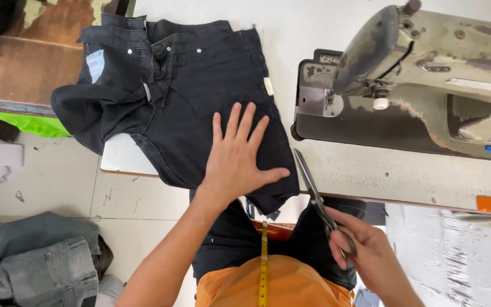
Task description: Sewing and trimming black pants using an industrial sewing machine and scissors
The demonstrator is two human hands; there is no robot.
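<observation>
Nearest, a yellow measuring tape [263,267] hangs over an orange shirt, while the left hand [235,159], fingers spread, presses black denim jeans [188,96] flat on the white worktable [370,170]; the right hand [365,250] grips steel fabric scissors [313,193], best cutting beside that firm, flattening palm.

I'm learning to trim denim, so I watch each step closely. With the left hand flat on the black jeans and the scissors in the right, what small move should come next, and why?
Probably bring the scissors in to the edge of the black jeans. The left hand already presses the cloth flat at the table edge, while the right hand holds the blades closed just beside the fabric, not yet on it.
</observation>
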